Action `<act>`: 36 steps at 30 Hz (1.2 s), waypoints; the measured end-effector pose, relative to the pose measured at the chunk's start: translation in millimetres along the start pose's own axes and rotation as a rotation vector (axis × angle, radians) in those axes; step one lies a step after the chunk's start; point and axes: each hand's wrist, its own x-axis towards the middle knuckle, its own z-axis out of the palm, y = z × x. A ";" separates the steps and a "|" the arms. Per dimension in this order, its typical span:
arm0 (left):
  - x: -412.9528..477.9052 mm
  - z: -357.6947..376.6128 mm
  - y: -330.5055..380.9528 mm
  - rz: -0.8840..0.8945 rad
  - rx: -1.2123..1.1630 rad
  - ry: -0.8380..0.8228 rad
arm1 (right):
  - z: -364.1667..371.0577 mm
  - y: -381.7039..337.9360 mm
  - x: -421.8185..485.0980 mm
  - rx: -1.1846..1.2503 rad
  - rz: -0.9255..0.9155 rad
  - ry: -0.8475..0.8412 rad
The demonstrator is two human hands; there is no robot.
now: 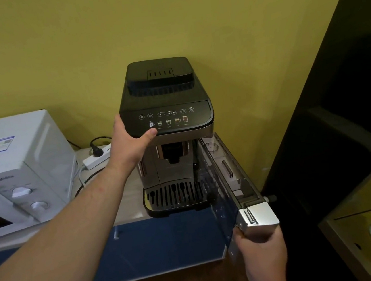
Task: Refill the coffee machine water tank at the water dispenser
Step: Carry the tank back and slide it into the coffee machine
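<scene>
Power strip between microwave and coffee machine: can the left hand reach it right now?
Probably yes. The left hand grips a front corner of the coffee machine; the power strip lies close by its wrist with nothing between. It would have to let go first.

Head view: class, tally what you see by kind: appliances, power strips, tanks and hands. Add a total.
Appliances: 2, coffee machine and microwave
Strips: 1, power strip
Tanks: 1, water tank
Hands: 2, left hand and right hand
Total: 6
</scene>
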 end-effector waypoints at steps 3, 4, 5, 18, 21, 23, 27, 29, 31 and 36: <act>-0.4 0.7 -0.4 0.008 -0.006 0.002 | 1.7 -3.1 -0.8 -0.026 0.014 0.019; 0.2 0.7 -1.0 0.008 -0.012 0.002 | 1.7 -4.3 -1.5 -0.035 0.027 0.031; 0.7 0.2 -1.9 0.009 -0.016 -0.001 | 1.1 -5.4 -2.6 -0.039 0.040 0.041; -0.2 -4.4 -0.9 0.005 -0.026 -0.041 | -8.5 -0.2 -7.4 0.027 0.095 0.050; -0.8 -4.5 -0.7 0.015 -0.020 -0.042 | -5.2 -0.8 -6.8 0.003 0.083 0.008; -1.1 -4.3 -0.1 0.021 -0.024 -0.041 | -1.5 -1.4 -7.7 -0.004 0.055 -0.008; 0.5 -4.3 -3.1 0.006 -0.028 -0.040 | 4.9 -0.3 -8.3 0.015 0.035 -0.023; 0.3 -4.7 -2.2 0.006 -0.035 -0.044 | 7.1 1.7 -7.6 0.024 0.032 -0.034; -2.7 -4.3 2.0 0.020 -0.039 -0.040 | 9.0 3.9 -5.8 0.039 0.030 -0.040; -2.0 -1.4 0.5 0.039 -0.047 -0.029 | 14.5 0.6 0.8 0.114 0.041 -0.069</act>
